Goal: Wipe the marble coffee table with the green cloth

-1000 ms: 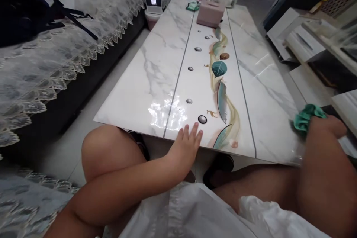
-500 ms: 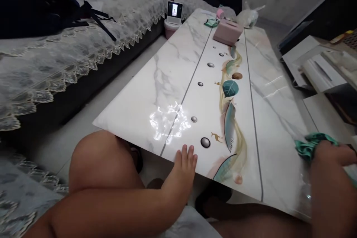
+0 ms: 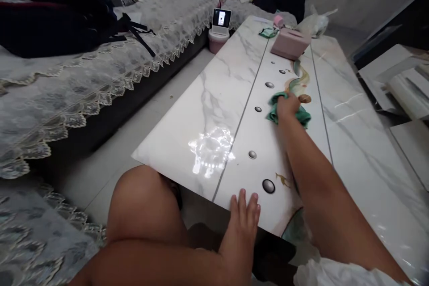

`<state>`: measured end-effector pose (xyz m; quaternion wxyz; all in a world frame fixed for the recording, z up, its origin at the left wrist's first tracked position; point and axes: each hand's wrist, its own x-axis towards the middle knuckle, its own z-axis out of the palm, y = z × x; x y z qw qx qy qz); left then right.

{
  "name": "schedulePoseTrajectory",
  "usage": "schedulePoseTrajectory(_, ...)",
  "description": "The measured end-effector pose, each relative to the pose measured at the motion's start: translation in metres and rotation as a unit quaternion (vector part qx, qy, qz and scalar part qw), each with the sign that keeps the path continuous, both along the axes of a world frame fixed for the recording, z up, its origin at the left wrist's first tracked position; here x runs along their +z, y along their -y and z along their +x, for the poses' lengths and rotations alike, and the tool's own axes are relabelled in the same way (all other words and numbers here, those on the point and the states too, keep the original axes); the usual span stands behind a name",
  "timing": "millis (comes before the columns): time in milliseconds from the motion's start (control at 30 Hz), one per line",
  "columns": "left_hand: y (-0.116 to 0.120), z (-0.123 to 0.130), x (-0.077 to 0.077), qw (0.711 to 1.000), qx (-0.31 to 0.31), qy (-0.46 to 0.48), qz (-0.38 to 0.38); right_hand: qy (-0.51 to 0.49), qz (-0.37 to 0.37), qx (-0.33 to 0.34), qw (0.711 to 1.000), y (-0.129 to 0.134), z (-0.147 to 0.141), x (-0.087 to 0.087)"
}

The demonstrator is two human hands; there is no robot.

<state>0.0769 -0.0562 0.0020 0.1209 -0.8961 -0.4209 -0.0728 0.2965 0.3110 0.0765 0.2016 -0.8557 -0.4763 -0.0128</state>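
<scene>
Two hands show on my remote view: the right hand (image 3: 288,106) grips a green cloth (image 3: 304,118), bunched beneath it against the table (image 3: 187,125), presumably for firm contact; the left hand (image 3: 240,228), open with fingers spread, rests at the near edge, likely bracing. I note a pink box (image 3: 291,44) beyond the right hand, apart from it

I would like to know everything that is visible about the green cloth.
The green cloth looks like soft fabric, plain in colour and crumpled into folds. It lies on the glossy white tabletop, close to a brown printed oval. The right hand grips it from above and hides its middle, with folds showing on both sides. Its full shape and any wetness cannot be told.
</scene>
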Motion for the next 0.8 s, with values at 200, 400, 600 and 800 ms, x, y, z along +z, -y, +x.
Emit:
schedulePoseTrajectory(200, -0.003, -0.004, 0.007, 0.999, -0.033, 0.018, -0.013, -0.118, 0.004, 0.216, 0.969, -0.024, -0.180, 0.004)
schedulePoseTrajectory(400, -0.009, -0.001, 0.012, 0.996, -0.065, 0.001, -0.068, -0.113, -0.024, 0.383, 0.916, 0.014, -0.286, -0.001)
schedulePoseTrajectory(600, -0.010, 0.000, 0.023, 0.982, -0.082, 0.002, -0.170, -0.042, -0.056, 0.466, 0.882, 0.041, -0.293, 0.014)
schedulePoseTrajectory(800, -0.014, 0.002, 0.027, 0.980, -0.056, -0.129, -0.140, -0.002, -0.072, 0.297, 0.952, 0.076, -0.156, 0.011)
